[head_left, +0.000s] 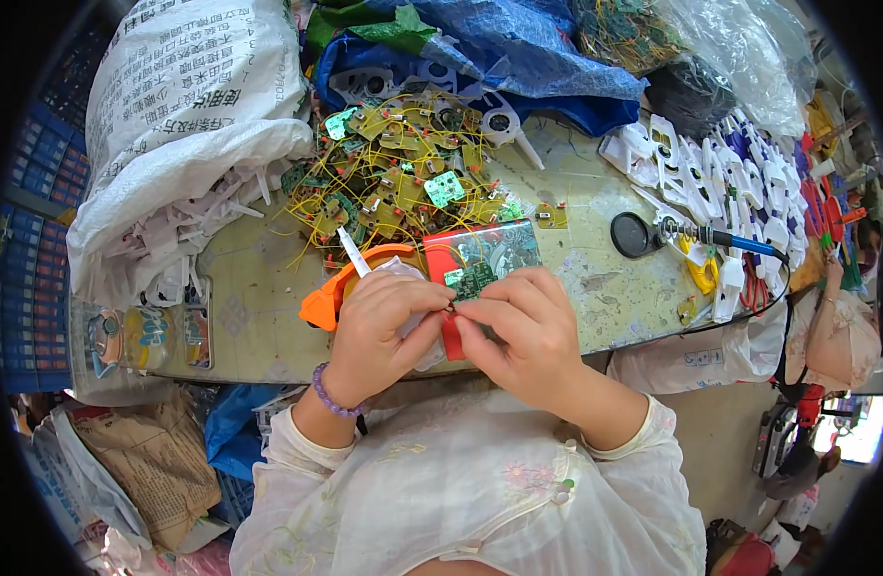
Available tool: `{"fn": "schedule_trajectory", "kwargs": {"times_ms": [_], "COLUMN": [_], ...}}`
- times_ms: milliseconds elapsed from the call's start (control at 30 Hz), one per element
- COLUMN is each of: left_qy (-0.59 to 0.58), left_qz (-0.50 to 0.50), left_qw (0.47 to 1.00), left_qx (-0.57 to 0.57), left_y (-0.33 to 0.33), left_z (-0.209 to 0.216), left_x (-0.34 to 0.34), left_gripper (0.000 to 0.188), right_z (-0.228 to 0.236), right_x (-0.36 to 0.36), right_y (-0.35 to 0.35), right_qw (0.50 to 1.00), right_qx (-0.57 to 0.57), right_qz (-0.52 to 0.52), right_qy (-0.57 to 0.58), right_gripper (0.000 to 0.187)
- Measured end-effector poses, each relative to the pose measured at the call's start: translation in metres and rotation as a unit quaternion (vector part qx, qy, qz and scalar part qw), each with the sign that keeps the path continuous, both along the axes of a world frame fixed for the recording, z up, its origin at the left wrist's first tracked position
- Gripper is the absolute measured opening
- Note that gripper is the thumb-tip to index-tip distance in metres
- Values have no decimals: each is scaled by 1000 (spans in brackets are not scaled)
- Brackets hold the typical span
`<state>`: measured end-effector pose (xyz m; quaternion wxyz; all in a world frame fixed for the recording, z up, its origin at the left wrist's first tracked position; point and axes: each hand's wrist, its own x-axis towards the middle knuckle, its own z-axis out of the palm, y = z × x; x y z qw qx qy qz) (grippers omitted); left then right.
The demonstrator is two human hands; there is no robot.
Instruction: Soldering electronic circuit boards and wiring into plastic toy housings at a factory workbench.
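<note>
My left hand (384, 322) and my right hand (530, 331) meet near the table's front edge, fingertips pinched together. What they pinch is too small and too covered to make out. Just beyond the fingertips a green circuit board (472, 278) lies on a flat red and dark box (520, 240). Beside my left hand is an orange plastic piece (319, 309), with a white plastic stem (351, 252) poking up past it. Partly hidden under that hand is a pale translucent piece. Beyond lies a heap of small circuit boards with yellow wires (393, 182).
A white woven sack (196, 144) of white plastic parts stands at the left. Blue sheeting (547, 58) covers the back. At the right are a blue-handled soldering iron (749, 243), a round black dish (633, 234), yellow-handled pliers (701, 274) and piled white plastic housings (710, 178).
</note>
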<state>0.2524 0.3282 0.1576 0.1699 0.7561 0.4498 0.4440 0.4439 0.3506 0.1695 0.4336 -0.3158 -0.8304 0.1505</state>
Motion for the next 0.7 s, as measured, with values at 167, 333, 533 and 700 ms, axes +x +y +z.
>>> {"fn": "schedule_trajectory", "kwargs": {"times_ms": [167,333,533,700], "left_qy": [-46,-67,-57,-45], "left_qz": [-5,6,29,33], "left_qw": [999,998,998,998], "left_qx": [-18,-18,-5,-7], "left_y": [-1,-1,-2,-3], "left_z": [0,-3,-7,-10], "left_x": [-1,-1,-4,-2], "left_gripper": [20,17,17,18], "right_z": [-3,-5,-3,1], "right_x": [-2,-5,-1,4], "right_y": [6,10,10,13], "right_qw": [1000,1000,997,986], "right_qx": [-9,-1,15,-14], "right_qz": [16,15,-61,-102], "right_qy": [-6,-3,-55,-129], "right_gripper": [17,17,23,31]}}
